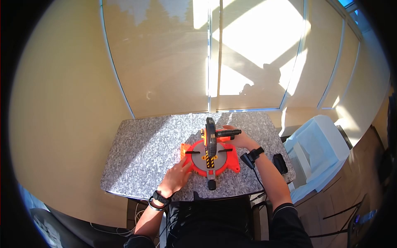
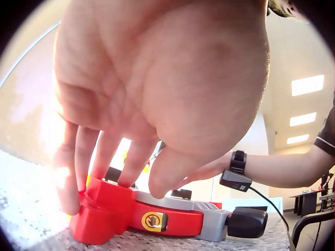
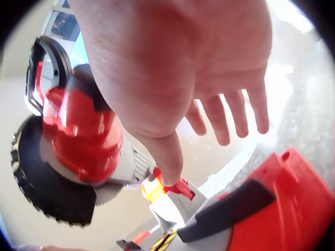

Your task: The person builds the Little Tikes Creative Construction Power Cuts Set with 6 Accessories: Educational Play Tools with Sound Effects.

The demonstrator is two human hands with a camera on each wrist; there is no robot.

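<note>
A toy miter saw with a red base, a grey round turntable and a black blade guard stands on the granite-patterned table. My left hand lies at the base's left side; in the left wrist view its extended fingers rest on the red corner block. Behind the saw's right side is my right hand, partly hidden by the black handle piece. The right wrist view shows its fingers spread straight, with the thumb at a small red part near the hinge. Neither palm grips anything.
A black case lies near the table's right edge. Beside the table stands a bin with a pale blue liner. A camera cable hangs from the right wrist. Windows with shades rise behind the table.
</note>
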